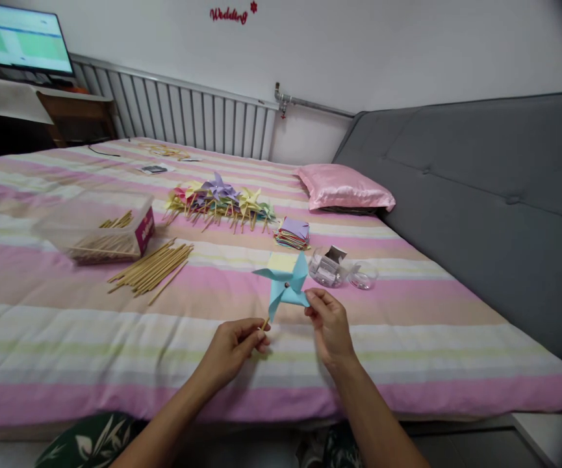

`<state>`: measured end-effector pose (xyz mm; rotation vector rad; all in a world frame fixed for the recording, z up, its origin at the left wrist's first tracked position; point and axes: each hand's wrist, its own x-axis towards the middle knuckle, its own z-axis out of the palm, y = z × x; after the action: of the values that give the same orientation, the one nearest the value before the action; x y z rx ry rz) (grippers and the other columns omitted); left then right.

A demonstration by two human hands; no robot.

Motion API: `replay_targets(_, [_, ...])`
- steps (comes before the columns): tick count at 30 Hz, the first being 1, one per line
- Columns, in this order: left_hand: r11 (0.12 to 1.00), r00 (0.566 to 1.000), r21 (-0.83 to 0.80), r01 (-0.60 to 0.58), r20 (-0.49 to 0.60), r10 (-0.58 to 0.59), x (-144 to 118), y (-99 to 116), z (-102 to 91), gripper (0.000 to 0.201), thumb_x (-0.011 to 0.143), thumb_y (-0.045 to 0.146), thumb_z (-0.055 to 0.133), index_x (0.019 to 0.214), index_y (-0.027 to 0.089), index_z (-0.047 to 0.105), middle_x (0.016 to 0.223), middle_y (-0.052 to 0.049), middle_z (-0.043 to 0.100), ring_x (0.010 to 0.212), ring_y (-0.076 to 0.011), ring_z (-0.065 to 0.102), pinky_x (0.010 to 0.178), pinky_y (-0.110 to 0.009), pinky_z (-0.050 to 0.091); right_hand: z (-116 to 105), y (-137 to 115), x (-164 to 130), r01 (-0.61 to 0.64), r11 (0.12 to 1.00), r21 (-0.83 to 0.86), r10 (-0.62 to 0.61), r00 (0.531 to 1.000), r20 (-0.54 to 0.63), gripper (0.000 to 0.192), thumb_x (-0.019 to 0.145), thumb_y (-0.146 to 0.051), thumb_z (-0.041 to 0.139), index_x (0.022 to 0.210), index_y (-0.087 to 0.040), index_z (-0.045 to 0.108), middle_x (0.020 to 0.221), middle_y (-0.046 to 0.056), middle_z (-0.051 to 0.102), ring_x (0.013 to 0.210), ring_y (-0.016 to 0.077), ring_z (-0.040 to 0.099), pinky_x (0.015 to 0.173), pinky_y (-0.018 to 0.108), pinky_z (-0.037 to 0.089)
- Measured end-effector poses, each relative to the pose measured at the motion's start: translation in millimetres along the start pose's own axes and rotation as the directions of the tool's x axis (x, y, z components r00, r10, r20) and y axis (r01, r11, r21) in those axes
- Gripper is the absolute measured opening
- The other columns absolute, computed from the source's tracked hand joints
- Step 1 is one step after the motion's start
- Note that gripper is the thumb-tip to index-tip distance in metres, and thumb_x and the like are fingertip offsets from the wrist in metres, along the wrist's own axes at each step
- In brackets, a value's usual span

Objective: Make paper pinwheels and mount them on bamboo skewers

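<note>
With the left hand (236,343) pinching the stick and the right hand (328,323) gripping a vane of the blue pinwheel (284,284), a hard tug could tear the paper.

Both forearms are bare, no sleeves. Left hand (234,344) and right hand (329,325) carry no gloves. Lap garment (90,442) is dark green (pale leaf print).

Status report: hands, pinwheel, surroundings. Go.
Left hand pinching the stick. Right hand on a blade of the blue pinwheel. Loose sticks and finished pinwheels lie beyond, apart.
</note>
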<state>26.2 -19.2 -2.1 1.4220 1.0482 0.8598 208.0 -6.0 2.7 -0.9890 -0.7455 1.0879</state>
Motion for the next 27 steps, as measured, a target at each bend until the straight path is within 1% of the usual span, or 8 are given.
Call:
replay_targets(4, [1.0,1.0,-0.017,0.016,-0.014,-0.016,0,2,-0.8,0.029,0.076,0.035,0.055,0.088,0.011,0.064,0.069,-0.006,0.067,0.06,-0.0154,0.06,0.051,-0.022,0.041,6,1,-5,0.034,0.996,-0.088,-0.027,0.997,0.076,0.014,0.066,-0.028,0.069,0.073,-0.017,0.065,0.067,-0.001,0.057,0.062,0.0106,0.048,0.059,0.022,0.038])
replay_targets(8, [1.0,1.0,0.012,-0.016,-0.002,0.016,-1,0,-0.2,0.027,0.076,0.034,0.055,0.088,0.011,0.064,0.068,-0.005,0.066,0.063,-0.0161,0.06,0.06,-0.025,0.045,9,-6,-7,0.077,0.997,-0.029,-0.072,0.986,0.154,0.02,0.07,-0.029,0.065,0.086,-0.018,0.064,0.083,0.003,0.064,0.079,0.0152,0.056,0.072,0.025,0.042])
replay_targets(10, [0.999,0.999,0.046,-0.023,0.025,0.022,-1,-3,1.0,0.027,0.077,0.034,0.054,0.088,0.011,0.065,0.069,-0.005,0.066,0.064,-0.0167,0.06,0.062,-0.026,0.046,8,-9,-7,0.068,0.998,0.001,-0.067,0.983,0.173,0.022,0.071,-0.031,0.064,0.089,-0.018,0.064,0.087,0.004,0.065,0.082,0.0162,0.057,0.075,0.027,0.043])
replay_targets(13, [0.996,0.996,0.077,-0.04,0.081,0.034,-2,-7,3.1,0.027,0.079,0.034,0.052,0.089,0.012,0.065,0.07,-0.005,0.066,0.064,-0.0173,0.061,0.064,-0.026,0.046,6,-7,-6,0.03,0.999,-0.012,-0.028,0.99,0.141,0.021,0.068,-0.031,0.068,0.083,-0.018,0.065,0.08,0.002,0.066,0.073,0.0139,0.057,0.07,0.025,0.043])
replay_targets(15, [0.995,0.994,0.088,-0.052,0.098,0.044,-3,-9,4.1,0.027,0.08,0.034,0.051,0.089,0.013,0.065,0.071,-0.005,0.066,0.065,-0.0175,0.061,0.065,-0.026,0.046,5,-4,-5,0.019,0.999,-0.045,-0.015,0.996,0.093,0.019,0.064,-0.031,0.072,0.076,-0.016,0.065,0.069,0.0,0.064,0.064,0.0114,0.054,0.063,0.024,0.042])
replay_targets(17, [0.993,0.994,0.104,-0.058,0.103,0.047,-3,-9,4.5,0.027,0.08,0.033,0.05,0.09,0.013,0.065,0.071,-0.006,0.066,0.065,-0.0177,0.061,0.065,-0.026,0.046,5,-2,-5,0.018,0.998,-0.068,-0.014,0.998,0.059,0.021,0.062,-0.031,0.073,0.071,-0.015,0.064,0.063,-0.002,0.061,0.058,0.0098,0.05,0.058,0.023,0.04])
replay_targets(21, [0.988,0.994,0.141,-0.068,0.099,0.055,-4,-7,4.3,0.028,0.08,0.033,0.049,0.09,0.013,0.065,0.07,-0.005,0.066,0.064,-0.0175,0.061,0.064,-0.026,0.045,5,0,-5,0.002,0.995,-0.099,0.0,1.0,0.025,0.024,0.06,-0.034,0.075,0.066,-0.014,0.063,0.059,-0.002,0.059,0.054,0.0093,0.047,0.054,0.022,0.038])
replay_targets(27, [0.977,0.994,0.195,-0.083,0.087,0.067,-3,-7,3.2,0.026,0.08,0.03,0.048,0.089,0.014,0.066,0.069,-0.005,0.066,0.065,-0.0178,0.061,0.064,-0.025,0.045,3,2,-3,-0.016,0.991,-0.134,0.017,1.0,0.006,0.027,0.054,-0.035,0.077,0.061,-0.013,0.063,0.055,-0.001,0.057,0.051,0.0093,0.044,0.051,0.023,0.036])
